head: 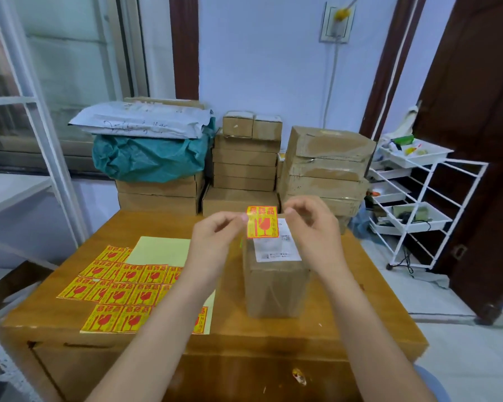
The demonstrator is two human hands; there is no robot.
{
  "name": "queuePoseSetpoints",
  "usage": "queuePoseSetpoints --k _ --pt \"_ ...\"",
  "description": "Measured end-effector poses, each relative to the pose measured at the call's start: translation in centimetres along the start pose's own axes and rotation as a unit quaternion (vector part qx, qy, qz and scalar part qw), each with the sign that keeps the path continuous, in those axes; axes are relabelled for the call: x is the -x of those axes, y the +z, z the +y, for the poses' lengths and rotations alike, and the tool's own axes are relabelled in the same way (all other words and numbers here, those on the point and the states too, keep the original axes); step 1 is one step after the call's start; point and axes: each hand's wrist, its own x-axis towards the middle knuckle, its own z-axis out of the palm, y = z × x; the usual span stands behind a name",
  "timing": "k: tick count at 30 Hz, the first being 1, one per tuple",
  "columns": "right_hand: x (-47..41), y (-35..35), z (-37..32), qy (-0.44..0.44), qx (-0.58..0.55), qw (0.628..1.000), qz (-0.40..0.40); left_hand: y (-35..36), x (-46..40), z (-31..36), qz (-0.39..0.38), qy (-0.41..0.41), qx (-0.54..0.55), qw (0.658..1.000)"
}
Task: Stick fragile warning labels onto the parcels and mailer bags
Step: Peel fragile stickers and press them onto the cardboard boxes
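While the left hand (215, 239) pinches the left edge of a fragile label (262, 222), the right hand (311, 227) pinches its upper right corner, holding it upright above a taped parcel (276, 282) standing on the worktop (346, 309); label sheets (119, 288) lie left.

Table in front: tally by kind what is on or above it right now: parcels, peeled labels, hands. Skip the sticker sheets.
parcel: 1
fragile label, pinched between both hands: 1
hands: 2, left hand and right hand
Total: 4
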Motion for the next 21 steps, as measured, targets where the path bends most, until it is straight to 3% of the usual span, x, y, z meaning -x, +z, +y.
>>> queuePoseSetpoints --k 11,21 --pt "-1.0 -0.9 3.1 0.073 0.001 0.997 -0.022 2.7 -1.3 -1.0 -0.027 -0.067 0.032 0.997" --pt "-1.2 1.3 4.8 0.140 0.038 0.989 -0.012 2.9 -2.0 -2.5 0.010 -0.050 -0.074 0.996"
